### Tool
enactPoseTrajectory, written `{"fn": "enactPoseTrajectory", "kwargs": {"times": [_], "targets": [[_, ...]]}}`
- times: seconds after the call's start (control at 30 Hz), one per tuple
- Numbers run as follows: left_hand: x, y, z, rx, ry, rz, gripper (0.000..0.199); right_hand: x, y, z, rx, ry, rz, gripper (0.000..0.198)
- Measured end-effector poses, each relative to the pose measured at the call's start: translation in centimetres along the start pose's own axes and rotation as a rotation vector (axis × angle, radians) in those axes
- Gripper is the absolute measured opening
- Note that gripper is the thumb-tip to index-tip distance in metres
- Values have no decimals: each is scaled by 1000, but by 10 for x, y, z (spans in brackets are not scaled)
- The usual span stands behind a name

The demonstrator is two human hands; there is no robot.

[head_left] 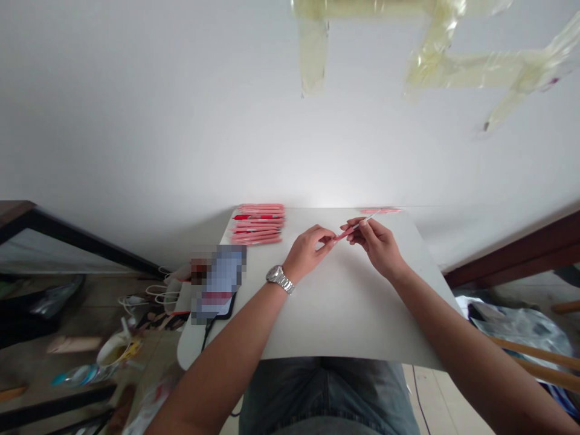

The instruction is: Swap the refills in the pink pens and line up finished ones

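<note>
Over the middle of the white table, a slim pink pen (pixel 348 231) with a pale end slants between my two hands. My right hand (pixel 376 241) is closed around its upper part, with the pale end poking out past the thumb. At the pen's lower left end, my left hand (pixel 310 248) pinches with thumb and fingertips; a silver watch is on that wrist. To the left lies a stack of pink and red pens (pixel 257 225), some apparently in clear wrapping. Another pink pen or two (pixel 380 210) rest against the wall at the back right.
The white table (pixel 326 320) meets the wall at its far edge. A blurred-out phone (pixel 220 281) with a cable lies on its left side. Cords, a cup (pixel 113 350) and a bottle (pixel 81 376) are on the floor at left. Plastic bags (pixel 521 326) lie at right.
</note>
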State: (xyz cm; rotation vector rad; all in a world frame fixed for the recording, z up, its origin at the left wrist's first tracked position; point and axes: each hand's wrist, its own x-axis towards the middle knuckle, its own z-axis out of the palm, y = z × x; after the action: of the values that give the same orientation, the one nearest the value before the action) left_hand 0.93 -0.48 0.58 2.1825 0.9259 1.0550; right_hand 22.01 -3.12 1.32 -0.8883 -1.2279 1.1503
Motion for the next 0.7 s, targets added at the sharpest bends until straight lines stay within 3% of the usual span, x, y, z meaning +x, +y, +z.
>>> {"fn": "enactPoseTrajectory", "kwargs": {"times": [0.47, 0.7], "targets": [[1, 0, 0, 47, 14, 5, 13, 1, 2, -3, -11, 8, 23, 36], [1, -2, 3, 16, 15, 7, 14, -2, -6, 2, -160, 32, -47, 41]]}}
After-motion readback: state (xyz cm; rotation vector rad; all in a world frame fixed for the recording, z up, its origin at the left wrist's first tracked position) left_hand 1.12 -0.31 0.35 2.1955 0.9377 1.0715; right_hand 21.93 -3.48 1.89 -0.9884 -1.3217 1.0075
